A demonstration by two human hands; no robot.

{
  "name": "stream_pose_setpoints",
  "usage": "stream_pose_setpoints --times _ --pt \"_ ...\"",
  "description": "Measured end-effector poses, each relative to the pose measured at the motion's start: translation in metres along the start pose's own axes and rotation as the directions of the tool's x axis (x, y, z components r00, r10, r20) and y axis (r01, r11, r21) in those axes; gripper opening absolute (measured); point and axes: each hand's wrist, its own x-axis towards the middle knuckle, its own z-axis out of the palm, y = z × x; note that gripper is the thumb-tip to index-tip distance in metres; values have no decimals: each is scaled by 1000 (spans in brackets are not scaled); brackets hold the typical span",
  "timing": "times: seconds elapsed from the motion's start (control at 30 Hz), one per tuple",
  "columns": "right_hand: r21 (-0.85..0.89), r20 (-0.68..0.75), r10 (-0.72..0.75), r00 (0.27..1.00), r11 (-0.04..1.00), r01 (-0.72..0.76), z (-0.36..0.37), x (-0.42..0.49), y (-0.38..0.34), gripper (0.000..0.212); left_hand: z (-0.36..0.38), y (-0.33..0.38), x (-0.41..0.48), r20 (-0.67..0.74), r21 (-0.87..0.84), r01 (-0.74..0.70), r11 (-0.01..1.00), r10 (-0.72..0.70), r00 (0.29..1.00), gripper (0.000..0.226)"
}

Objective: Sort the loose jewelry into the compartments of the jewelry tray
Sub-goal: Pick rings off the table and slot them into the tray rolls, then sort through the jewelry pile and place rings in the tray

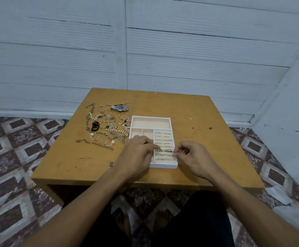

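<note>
Evidently early: several rings sit in the ring rolls of the jewelry tray, the right hand pinches another ring over them, the left hand curls beside it, grip unclear, and most loose jewelry, watch included, lies left of the tray.

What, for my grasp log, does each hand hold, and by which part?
The right hand pinches a small silver ring by its band. The left hand touches another silver ring in the white tray; whether it grips cannot be told.
</note>
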Motion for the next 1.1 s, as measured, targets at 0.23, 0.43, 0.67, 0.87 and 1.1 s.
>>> stream_pose_setpoints --times 0.23,0.43,0.67,0.87,1.1 --pt "-75 37 -31 999 997 33 7 1 -3 11 -8 -26 -13 -68 -25 85 996 -86 994 29" --pt "-279 64 -123 990 951 136 10 -1 1 8 -9 -34 -17 -95 -40 124 991 -127 987 25" --pt "-474 92 -250 964 840 263 9 -5 10 21 -10 -30 -17 -98 -22 137 990 -139 985 27" --pt "-498 113 -209 971 834 237 11 -9 6 34 -11 -26 -16 -87 4 165 986 -164 983 31" --pt "-289 59 -135 989 946 146 19 10 -18 23 -13 -35 -14 -106 18 183 983 -180 978 35"
